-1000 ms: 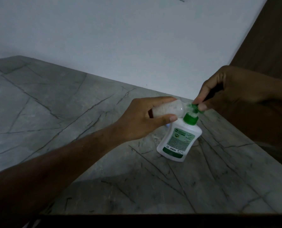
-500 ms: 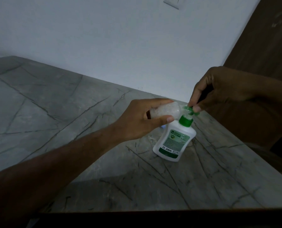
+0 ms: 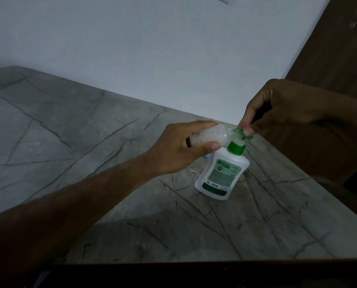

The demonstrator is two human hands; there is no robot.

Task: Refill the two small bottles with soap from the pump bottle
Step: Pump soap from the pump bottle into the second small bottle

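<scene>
A white pump bottle [image 3: 222, 175] with a green collar and label stands on the grey marble table [image 3: 73, 146]. My left hand [image 3: 179, 148] grips a small clear bottle [image 3: 208, 135], held sideways with its mouth against the green pump head [image 3: 241, 135]. My right hand [image 3: 277, 107] comes down from the right, its fingertips pinching the pump head. A second small clear bottle [image 3: 193, 172] lies on the table behind the pump bottle, mostly hidden by my left hand.
A white wall [image 3: 152, 48] runs behind the table. A dark wooden panel [image 3: 339, 48] rises at the right. The table's right edge falls away just beyond the pump bottle, and its near edge is dark.
Both hands hold as before; the small bottle stays at the pump spout. Only the camera view has shifted slightly.
</scene>
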